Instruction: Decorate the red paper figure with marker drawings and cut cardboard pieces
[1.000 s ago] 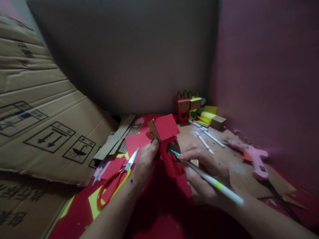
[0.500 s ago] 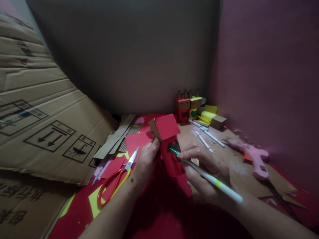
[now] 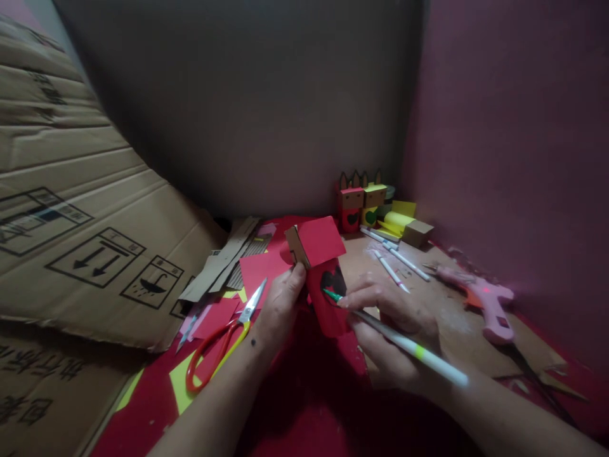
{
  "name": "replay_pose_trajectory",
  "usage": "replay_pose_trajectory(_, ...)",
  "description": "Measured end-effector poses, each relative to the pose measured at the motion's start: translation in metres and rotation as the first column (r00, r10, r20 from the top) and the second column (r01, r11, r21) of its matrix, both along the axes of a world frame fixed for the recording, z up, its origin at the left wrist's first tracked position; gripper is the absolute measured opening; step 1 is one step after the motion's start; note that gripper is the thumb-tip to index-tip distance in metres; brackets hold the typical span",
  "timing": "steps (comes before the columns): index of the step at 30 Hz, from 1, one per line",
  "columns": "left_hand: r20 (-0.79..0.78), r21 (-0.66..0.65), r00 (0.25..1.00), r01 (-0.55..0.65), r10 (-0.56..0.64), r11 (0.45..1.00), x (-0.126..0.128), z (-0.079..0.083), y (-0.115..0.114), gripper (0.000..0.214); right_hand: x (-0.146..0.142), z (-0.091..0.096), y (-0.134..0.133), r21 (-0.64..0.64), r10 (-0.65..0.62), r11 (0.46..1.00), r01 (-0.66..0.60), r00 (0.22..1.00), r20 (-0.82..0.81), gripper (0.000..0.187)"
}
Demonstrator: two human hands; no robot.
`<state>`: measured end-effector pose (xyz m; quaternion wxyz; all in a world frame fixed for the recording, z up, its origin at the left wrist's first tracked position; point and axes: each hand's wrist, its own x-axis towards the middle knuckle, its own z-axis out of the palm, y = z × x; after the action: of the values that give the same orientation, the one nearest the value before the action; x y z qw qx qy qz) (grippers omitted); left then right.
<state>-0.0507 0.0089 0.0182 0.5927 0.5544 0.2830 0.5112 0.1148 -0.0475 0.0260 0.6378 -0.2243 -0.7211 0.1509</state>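
Left of your fingers [image 3: 298, 273] stands a big printed carton [image 3: 95, 209], its inside out of view. Your left hand [image 3: 280, 304] pinches the red paper figure [image 3: 329, 320] by its cardboard head, tilted between your hands. Your right hand [image 3: 404, 324] grips the white marker [image 3: 406, 346] slantwise, green tip at the figure's dark heart [image 3: 337, 279]. Beyond your right fingers lie white pens [image 3: 391, 271]; by your left wrist, scissors [image 3: 247, 314].

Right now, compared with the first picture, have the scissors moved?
No: judged against the cardboard box, the scissors lie in the same place, with no visible shift.
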Motion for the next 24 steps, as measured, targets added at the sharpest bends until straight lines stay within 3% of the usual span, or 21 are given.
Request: replay_pose_trajectory(24,-0.001,0.006,1.000,-0.008,0.008,1.000,-0.0016,-0.0006,-0.0007,0.044,-0.0006,0.0006,-0.0021,-0.056,0.036,0.998,-0.036,0.999,-0.008,0.026)
